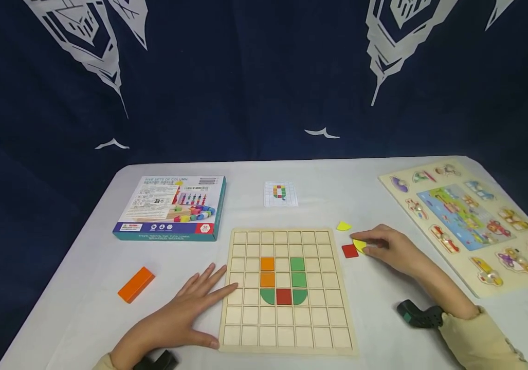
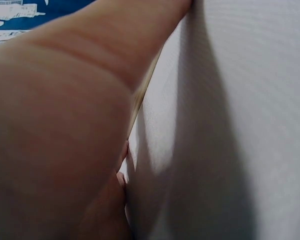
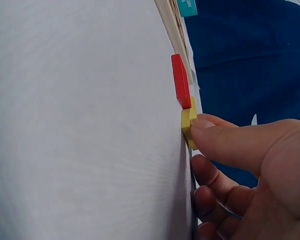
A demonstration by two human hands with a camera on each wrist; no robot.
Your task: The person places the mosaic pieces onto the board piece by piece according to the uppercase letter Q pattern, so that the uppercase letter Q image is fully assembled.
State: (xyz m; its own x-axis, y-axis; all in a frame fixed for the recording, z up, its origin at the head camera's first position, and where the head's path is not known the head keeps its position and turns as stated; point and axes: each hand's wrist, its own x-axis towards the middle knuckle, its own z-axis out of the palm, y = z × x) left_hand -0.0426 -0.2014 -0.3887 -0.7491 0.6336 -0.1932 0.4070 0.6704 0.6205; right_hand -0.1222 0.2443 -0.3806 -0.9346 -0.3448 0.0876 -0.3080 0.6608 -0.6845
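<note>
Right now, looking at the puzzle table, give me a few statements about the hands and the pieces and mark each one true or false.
1. The right hand pinches a yellow piece on the table. True.
2. The left hand holds the orange block. False: it lies flat with fingers straight at the grid board's left edge, apart from the block.
3. A red square piece lies beside the yellow piece. True.
4. The grid board has no pieces in it. False: orange, green and red pieces sit in its cells.
5. The toy box lies to the right of the grid board. False: it lies to the left, farther back.
</note>
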